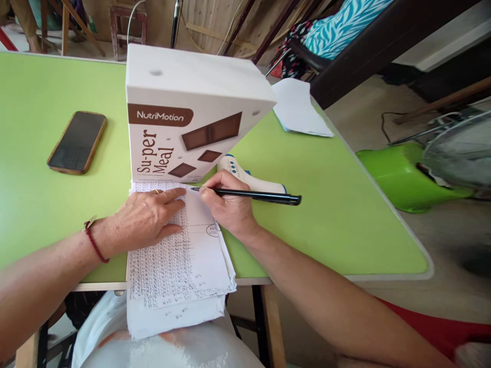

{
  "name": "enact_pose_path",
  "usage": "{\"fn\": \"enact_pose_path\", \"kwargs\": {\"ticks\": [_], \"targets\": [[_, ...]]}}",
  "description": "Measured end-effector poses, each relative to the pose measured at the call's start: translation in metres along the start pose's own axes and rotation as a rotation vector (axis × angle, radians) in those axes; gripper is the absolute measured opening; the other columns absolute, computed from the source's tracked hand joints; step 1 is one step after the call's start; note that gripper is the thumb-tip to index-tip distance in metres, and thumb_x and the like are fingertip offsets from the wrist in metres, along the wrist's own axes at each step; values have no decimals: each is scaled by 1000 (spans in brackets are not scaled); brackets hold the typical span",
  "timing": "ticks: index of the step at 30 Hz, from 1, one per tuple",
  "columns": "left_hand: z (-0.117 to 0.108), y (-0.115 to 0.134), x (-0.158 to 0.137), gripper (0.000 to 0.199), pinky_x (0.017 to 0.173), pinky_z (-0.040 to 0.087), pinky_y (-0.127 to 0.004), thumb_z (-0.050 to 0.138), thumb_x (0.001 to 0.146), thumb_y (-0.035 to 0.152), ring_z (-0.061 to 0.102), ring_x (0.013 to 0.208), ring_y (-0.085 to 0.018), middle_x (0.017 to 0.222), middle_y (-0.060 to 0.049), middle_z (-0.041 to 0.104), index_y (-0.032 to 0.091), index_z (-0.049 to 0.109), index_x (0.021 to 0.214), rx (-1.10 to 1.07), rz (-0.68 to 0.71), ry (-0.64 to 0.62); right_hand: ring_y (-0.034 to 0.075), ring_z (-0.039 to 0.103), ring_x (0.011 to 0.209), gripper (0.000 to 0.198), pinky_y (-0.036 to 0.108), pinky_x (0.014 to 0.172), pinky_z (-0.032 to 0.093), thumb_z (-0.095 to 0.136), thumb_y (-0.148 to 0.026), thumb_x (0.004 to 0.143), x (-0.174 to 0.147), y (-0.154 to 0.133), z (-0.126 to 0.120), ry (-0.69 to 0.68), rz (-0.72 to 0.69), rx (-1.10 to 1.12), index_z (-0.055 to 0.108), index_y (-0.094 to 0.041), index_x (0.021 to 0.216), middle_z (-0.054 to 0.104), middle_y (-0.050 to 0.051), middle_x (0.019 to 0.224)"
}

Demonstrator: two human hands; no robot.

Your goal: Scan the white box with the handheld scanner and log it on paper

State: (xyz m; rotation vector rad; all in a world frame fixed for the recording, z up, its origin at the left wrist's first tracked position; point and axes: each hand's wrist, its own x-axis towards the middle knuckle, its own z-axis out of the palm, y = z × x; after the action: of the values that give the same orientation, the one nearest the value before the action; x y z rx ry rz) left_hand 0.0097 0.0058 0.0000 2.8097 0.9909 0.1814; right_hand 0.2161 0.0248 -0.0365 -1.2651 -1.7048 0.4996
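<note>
A black pen [264, 194] is held between the fingers of my right hand [226, 199], its tip on the top sheet of paper. Under both hands lies a stack of papers [207, 255] covered in dense handwritten rows, overhanging the near table edge. My left hand [151, 214] lies flat on the sheet, fingers stretched toward the pen tip. Just beyond the papers a white "NutriMotion Su-per Meal" box [203, 102] stands upright, touching or almost touching their far edge. Behind my right hand lies a white and blue handheld thermometer [264, 184], partly covered by the hand and pen.
A phone [76, 142] in a brown case lies on the green table [326, 220] at the left. White sheets [299, 107] rest near the right edge, behind the box. On the floor to the right are a green bucket [402, 179] and a fan [460, 148].
</note>
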Motion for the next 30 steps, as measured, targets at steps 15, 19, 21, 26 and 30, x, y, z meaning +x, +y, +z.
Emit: {"fn": "enact_pose_path", "kwargs": {"ticks": [15, 19, 21, 26, 30], "targets": [[-28, -18, -7, 28, 69, 49, -32, 68, 94, 34, 57, 78, -14, 83, 1, 52, 20, 45, 87, -146, -49, 1045, 22, 56, 65, 19, 34, 55, 36, 55, -2, 78, -27, -31, -67, -294, -488, -844, 61, -19, 71, 64, 8, 68], [-27, -43, -5, 63, 93, 51, -44, 64, 87, 69, 58, 112, -23, 127, -7, 52, 23, 39, 122, -407, -316, 1022, 21, 54, 65, 24, 34, 56, 38, 56, 4, 75, -40, -33, -50, -350, -524, -912, 64, -18, 68, 63, 7, 67], [-18, -56, -1, 81, 107, 46, -48, 65, 81, 76, 50, 131, -30, 143, -13, 46, 22, 34, 134, -581, -327, 892, 21, 55, 65, 23, 34, 58, 40, 57, 4, 76, -44, -35, -43, -358, -521, -885, 65, -16, 69, 63, 7, 67], [1, -80, 9, 98, 104, 52, -51, 87, 66, 58, 51, 133, -36, 144, -19, 49, 20, 36, 140, -964, -244, 683, 22, 62, 77, 24, 34, 65, 49, 57, -6, 83, -31, -19, -59, -316, -443, -692, 70, -15, 102, 69, 8, 83], [5, -84, 13, 88, 96, 56, -52, 92, 62, 42, 63, 118, -35, 131, -19, 60, 15, 44, 130, -1068, -278, 562, 34, 62, 97, 50, 44, 74, 51, 70, -20, 73, -2, 16, -87, -203, -205, -839, 64, -13, 122, 67, 20, 110]]}}
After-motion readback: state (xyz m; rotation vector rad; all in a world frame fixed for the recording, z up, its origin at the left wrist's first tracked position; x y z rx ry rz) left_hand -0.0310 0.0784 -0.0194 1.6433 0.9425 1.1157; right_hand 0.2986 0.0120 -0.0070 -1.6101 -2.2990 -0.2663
